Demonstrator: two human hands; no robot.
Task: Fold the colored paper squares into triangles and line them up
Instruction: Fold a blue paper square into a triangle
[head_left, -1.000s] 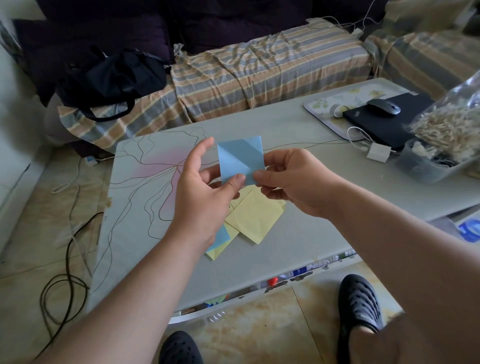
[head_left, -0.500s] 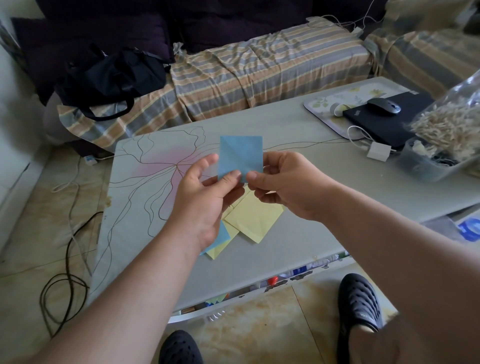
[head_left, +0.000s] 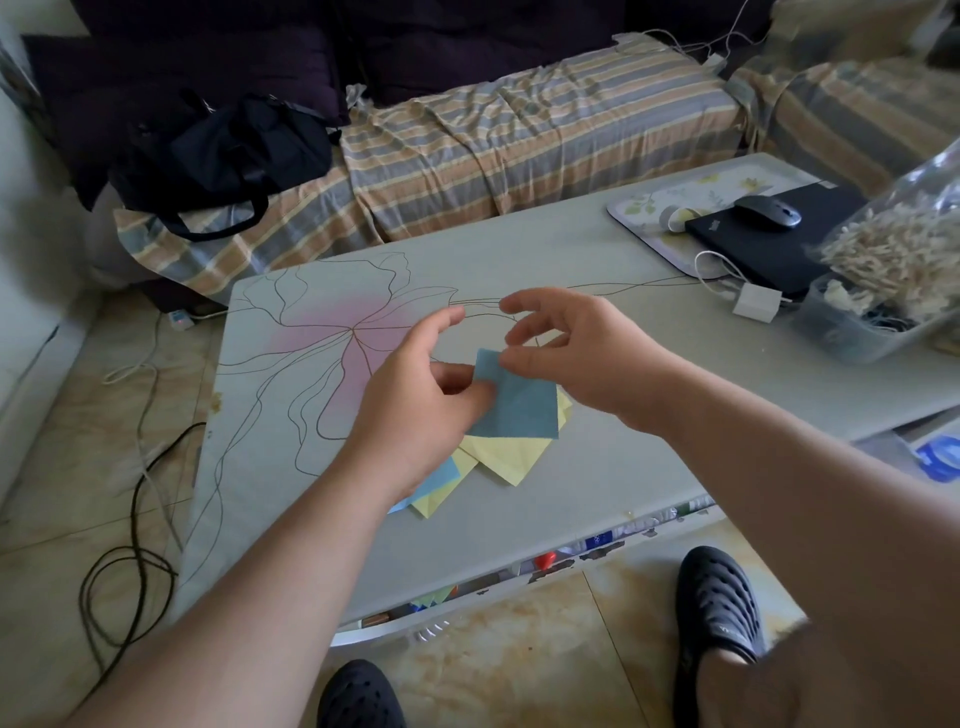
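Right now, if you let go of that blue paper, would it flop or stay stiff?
The blue paper looks thin, so it would probably bend and flutter down. The left hand holds it by pinching one edge, so it seems very light. It would likely land on the yellow papers without rolling.

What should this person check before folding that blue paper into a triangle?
1. Paper held: ok. The left hand pinches the blue paper square at its left edge.
2. Second hand ready: not ok. The right hand hovers by the top corner with loose fingers; whether it touches is unclear.
3. Paper flat: ok, no fold shows on the visible face.
4. Folding surface: not ok. Yellow paper squares lie spread right beneath it on the table.
5. Room for a line: ok. Bare table lies left of the pile, over the flower drawing.
6. Finished triangles lined up: cannot tell; none clearly shows.
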